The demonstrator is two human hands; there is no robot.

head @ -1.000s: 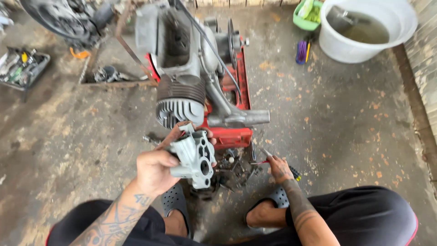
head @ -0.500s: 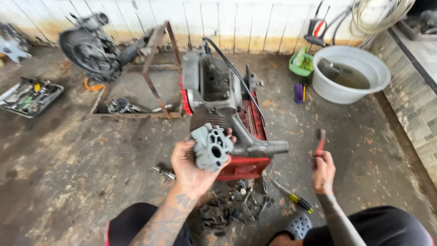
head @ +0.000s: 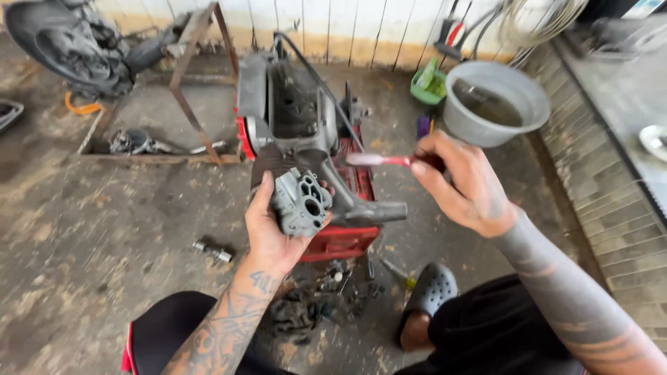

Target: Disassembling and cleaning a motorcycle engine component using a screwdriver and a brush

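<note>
Carburetor body (head: 301,203) upright in clenched left hand (head: 267,226); right hand (head: 462,184) gripping red-handled tool (head: 389,160), long axis level, pointing left.

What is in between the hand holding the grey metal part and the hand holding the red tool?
In the head view, the big grey engine on its red stand shows between the left hand and right hand.
</note>
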